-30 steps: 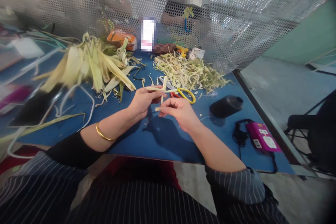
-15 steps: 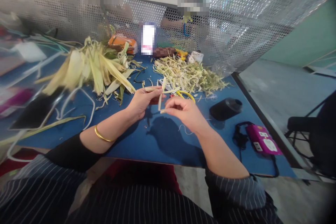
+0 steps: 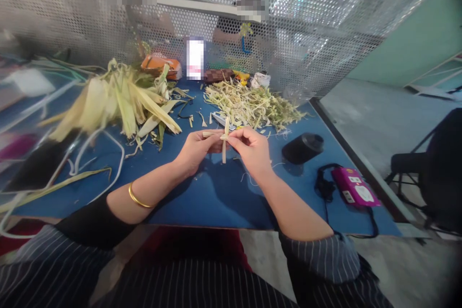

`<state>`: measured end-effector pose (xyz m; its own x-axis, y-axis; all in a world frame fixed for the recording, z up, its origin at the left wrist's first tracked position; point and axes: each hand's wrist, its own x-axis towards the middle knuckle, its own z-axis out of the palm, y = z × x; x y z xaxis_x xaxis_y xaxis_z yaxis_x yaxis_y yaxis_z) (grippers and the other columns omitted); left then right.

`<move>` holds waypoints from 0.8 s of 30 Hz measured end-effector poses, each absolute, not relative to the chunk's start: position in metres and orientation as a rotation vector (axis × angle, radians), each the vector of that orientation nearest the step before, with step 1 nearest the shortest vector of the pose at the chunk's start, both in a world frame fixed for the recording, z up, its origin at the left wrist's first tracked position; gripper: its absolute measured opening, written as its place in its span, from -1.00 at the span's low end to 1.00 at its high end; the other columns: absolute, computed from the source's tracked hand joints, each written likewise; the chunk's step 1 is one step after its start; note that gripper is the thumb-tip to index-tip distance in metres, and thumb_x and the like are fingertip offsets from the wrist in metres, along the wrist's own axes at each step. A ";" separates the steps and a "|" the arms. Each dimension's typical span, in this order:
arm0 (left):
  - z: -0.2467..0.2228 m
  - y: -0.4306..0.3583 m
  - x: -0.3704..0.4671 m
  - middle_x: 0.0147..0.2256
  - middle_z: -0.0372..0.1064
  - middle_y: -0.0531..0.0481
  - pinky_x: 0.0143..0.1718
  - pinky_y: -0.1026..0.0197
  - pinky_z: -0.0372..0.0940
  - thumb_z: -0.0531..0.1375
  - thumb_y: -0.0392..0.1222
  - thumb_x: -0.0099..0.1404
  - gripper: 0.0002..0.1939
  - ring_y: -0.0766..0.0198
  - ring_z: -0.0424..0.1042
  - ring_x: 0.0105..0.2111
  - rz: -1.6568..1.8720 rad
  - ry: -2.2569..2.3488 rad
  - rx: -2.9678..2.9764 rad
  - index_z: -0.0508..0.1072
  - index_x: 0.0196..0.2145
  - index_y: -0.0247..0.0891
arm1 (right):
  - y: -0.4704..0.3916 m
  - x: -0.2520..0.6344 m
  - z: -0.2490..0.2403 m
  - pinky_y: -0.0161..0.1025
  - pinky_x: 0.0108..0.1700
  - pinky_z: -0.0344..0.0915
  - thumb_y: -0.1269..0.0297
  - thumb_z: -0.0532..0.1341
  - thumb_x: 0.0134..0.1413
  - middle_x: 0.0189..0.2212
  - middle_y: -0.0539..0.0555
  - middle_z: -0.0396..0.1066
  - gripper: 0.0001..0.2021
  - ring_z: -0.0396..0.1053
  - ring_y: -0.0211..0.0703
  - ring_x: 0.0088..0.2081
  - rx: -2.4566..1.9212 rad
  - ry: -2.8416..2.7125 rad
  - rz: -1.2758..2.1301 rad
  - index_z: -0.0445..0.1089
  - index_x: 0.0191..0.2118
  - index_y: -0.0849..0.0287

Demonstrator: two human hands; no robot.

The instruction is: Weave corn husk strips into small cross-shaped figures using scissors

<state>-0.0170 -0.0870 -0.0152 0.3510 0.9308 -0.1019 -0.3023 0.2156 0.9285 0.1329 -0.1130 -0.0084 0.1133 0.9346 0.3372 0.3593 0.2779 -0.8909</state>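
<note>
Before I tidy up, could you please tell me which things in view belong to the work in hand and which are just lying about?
In use, or likely so:
pale strips, held in the left hand and right hand
husk pile
scissors, partly hidden behind the right hand

Apparently just lying about:
loose scraps
purple box
orange packet

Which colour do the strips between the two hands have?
The strips are pale cream, best seen in the head view.
</note>
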 end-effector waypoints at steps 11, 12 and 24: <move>-0.012 -0.088 -0.017 -0.34 0.55 -0.11 -0.20 0.11 0.39 0.30 -0.10 0.10 -0.70 0.20 0.52 -0.37 0.987 0.766 1.039 0.56 -0.24 -0.32 | -0.111 0.133 -0.016 -0.24 -0.36 0.30 0.20 0.29 -0.08 -0.51 0.01 0.42 -0.86 0.35 -0.24 -0.47 -1.245 -1.289 0.855 0.39 -0.46 0.16; -0.012 -0.089 -0.017 -0.34 0.55 -0.11 -0.19 0.11 0.39 0.29 -0.09 0.11 -0.70 0.21 0.52 -0.37 0.982 0.757 1.039 0.56 -0.23 -0.32 | -0.111 0.133 -0.016 -0.24 -0.36 0.29 0.21 0.29 -0.08 -0.51 0.00 0.42 -0.86 0.35 -0.25 -0.47 -1.241 -1.268 0.877 0.39 -0.46 0.16; -0.013 -0.090 -0.017 -0.36 0.54 -0.10 -0.22 0.16 0.38 0.32 -0.11 0.06 -0.70 0.23 0.50 -0.36 0.978 0.817 1.062 0.57 -0.25 -0.32 | -0.110 0.134 -0.014 -0.25 -0.36 0.28 0.26 0.28 -0.06 -0.53 -0.02 0.41 -0.90 0.34 -0.26 -0.48 -1.207 -1.321 0.876 0.38 -0.45 0.15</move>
<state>-0.0173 -0.0897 -0.0133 0.3581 0.9302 -0.0803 -0.2440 0.1763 0.9536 0.1337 -0.1102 -0.0139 0.1080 0.9673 0.2295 0.1647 0.2103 -0.9637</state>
